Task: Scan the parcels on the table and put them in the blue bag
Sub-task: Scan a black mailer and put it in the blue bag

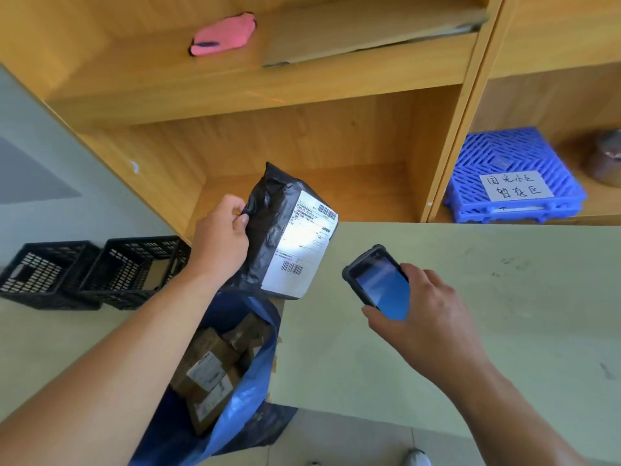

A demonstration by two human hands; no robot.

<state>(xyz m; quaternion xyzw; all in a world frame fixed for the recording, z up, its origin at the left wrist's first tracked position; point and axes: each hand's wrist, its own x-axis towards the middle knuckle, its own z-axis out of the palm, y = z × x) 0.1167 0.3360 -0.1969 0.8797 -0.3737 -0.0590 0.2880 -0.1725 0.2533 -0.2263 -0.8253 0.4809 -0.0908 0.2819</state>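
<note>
The left hand (220,235) reaches forward, fingers and thumb pinching the black parcel (282,230) by its edge (white label turned toward the camera), held in the air above the open blue bag (242,391). To the right, the right hand (426,317) grips a scanner (378,280) over the table (470,297).

- The black plastic mailer parcel (279,230) is pinched at its upper left edge by my left grip (220,240). It is held tilted in the air, and its white shipping label (302,243) with two barcodes faces me.
- The blue plastic bag (248,391) sits open-mouthed under that parcel, against the left edge of the pale green counter (470,331).
- Brown cardboard boxes (208,364) with white labels lie piled inside the bag.
- The dark handheld scanner (379,284), its blue screen lit, is in my right grip (433,327) over the counter, right of the parcel and apart from it.
</note>
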